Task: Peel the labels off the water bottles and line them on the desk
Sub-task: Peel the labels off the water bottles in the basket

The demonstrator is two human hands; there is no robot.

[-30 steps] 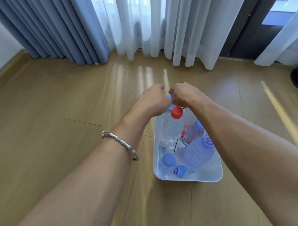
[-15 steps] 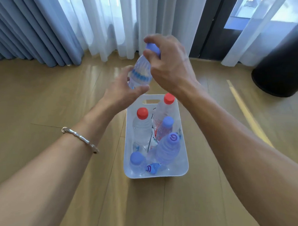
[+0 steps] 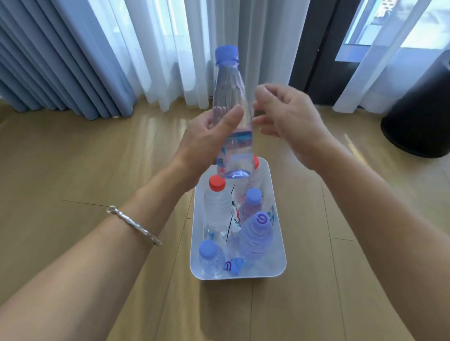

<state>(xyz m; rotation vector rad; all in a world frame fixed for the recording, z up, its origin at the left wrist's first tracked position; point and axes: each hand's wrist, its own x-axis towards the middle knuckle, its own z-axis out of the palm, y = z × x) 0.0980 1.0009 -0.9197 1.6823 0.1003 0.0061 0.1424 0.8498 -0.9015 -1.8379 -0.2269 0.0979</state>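
Left thumb [image 3: 232,118] lay across the front of the water bottle [image 3: 229,94], with the other fingers wrapped round behind. The left hand [image 3: 207,139] clamped it at mid-body.

Right fingers [image 3: 266,91] were half-curled with the tips apart, gripping nothing I could see. They sat just beside the bottle's right flank; contact could not be told.

The bottle was held in the air above the far end of the white tub [image 3: 240,275]. Its long axis was near upright, with the blue cap [image 3: 226,53] on top.

The label [image 3: 237,147] ringed the lower body, below the left thumb and below the right fingertips. It looked unpeeled.

My judgement is that the right hand [image 3: 289,121] was the free one and the nearer to the label's edge. It would need to drop down the bottle's side to pick at that edge.

More bottles stood and leaned in the tub, on the wooden floor. The desk was not in sight.
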